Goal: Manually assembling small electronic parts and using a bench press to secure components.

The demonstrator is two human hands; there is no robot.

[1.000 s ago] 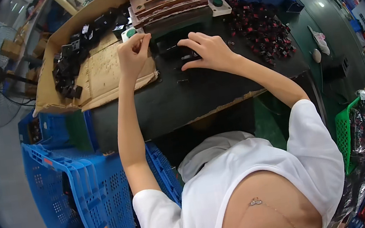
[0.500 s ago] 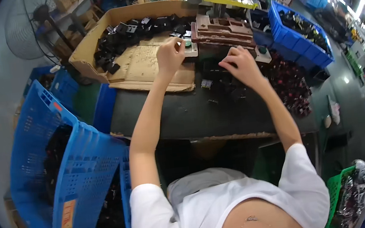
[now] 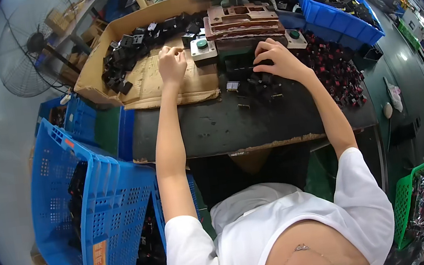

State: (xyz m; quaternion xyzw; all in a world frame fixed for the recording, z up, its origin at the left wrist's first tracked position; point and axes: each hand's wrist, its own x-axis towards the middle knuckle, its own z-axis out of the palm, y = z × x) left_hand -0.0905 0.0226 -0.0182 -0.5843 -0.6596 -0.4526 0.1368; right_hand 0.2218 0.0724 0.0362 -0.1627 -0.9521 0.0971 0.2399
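Note:
My left hand (image 3: 172,66) hovers over the flattened cardboard sheet (image 3: 148,84), just left of a white switch box with a green button (image 3: 202,44). Its fingers are curled together, and what they may hold is hidden. Over the dark worktop (image 3: 195,126), my right hand (image 3: 280,61) has thumb and fingertips apart, with nothing visible between them. It is close to loose black parts (image 3: 256,80) and a small part with a pale face (image 3: 233,86). Behind the hands stands a brown stacked press fixture (image 3: 243,22). Another green button (image 3: 293,34) is at its right.
A cardboard box (image 3: 89,76) of black parts (image 3: 130,47) stands at left. Red-and-black pieces (image 3: 334,70) are heaped at right, below a blue bin (image 3: 338,21). Large blue crates (image 3: 111,198) flank my left arm. A fan (image 3: 27,49) stands far left, a green basket (image 3: 403,204) lower right.
The view has shifted. My left hand has moved left, away from the green button and over the cardboard. My right hand remains near the loose black parts, its thumb and fingers still apart.

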